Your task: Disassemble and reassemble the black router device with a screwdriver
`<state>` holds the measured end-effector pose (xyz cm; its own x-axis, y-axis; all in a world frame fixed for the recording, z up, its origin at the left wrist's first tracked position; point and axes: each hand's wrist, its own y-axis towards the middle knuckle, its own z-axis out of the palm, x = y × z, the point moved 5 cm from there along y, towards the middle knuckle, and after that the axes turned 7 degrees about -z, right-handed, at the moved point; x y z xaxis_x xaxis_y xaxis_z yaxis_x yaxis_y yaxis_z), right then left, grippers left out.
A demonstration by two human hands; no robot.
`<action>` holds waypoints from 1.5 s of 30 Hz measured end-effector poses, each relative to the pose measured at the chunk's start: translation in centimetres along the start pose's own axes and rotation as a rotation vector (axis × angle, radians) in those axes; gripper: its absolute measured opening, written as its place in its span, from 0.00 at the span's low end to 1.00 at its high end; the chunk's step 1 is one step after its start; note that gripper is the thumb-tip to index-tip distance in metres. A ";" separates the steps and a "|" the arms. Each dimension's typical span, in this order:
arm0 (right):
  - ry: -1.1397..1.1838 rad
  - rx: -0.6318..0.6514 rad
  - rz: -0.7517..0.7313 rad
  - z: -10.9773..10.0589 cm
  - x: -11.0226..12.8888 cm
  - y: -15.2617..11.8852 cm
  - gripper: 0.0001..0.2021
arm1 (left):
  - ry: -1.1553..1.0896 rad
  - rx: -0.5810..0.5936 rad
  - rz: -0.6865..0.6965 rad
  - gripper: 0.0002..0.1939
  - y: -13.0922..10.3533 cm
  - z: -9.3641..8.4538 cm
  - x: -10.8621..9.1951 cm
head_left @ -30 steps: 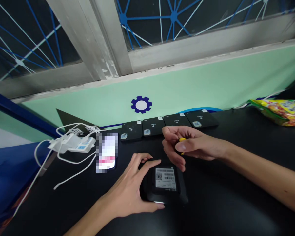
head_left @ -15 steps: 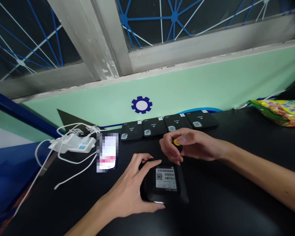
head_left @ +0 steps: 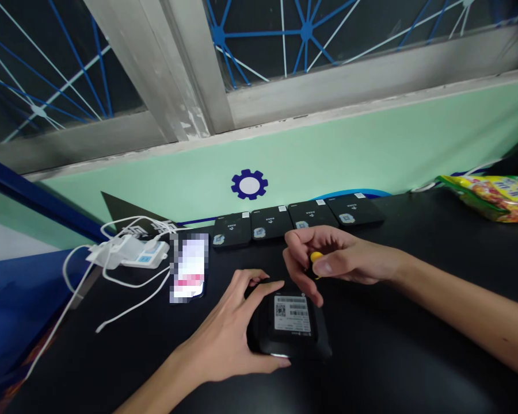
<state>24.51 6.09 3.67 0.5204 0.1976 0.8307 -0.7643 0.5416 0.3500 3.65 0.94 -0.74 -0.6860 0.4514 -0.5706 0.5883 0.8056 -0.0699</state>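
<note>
A black square device (head_left: 322, 333) with a white barcode label lies on the black table. My left hand (head_left: 237, 333) grips its left side, the fingers at the far edge and the thumb along the near edge. Above the device's far right corner, my right hand (head_left: 332, 259) holds a small yellow-topped tool (head_left: 316, 257) between thumb and fingers. The tool's lower part is mostly hidden against the dark table.
Black boxes (head_left: 271, 223) stand in a row along the wall. To the left lie a phone (head_left: 190, 264) with a blurred screen and a white power strip (head_left: 142, 255) with tangled cables. A yellow snack bag (head_left: 501, 198) rests at the far right.
My right hand has turned slightly and its fingers have shifted around the tool, so more of the yellow top shows. My left hand and the device have stayed in place.
</note>
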 end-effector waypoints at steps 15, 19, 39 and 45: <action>-0.056 -0.005 0.043 -0.4 0.0 0.0 0.20 | 0.029 0.005 0.001 0.58 0.0 0.0 -0.1; -0.018 -0.020 0.039 -0.7 -0.2 -0.2 0.19 | 0.036 0.000 -0.002 0.57 0.0 -0.2 -0.4; 0.032 -0.011 0.002 -0.2 -0.2 0.1 0.23 | 0.041 0.008 -0.023 0.57 -0.2 0.0 -0.2; 0.045 -0.029 -0.021 -0.6 -0.3 0.2 0.17 | 0.048 0.021 -0.025 0.57 -0.1 0.1 -0.2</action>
<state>24.42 6.61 3.21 0.5535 0.2224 0.8026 -0.7421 0.5692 0.3540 3.74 0.74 -0.67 -0.7202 0.4494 -0.5285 0.5790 0.8091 -0.1009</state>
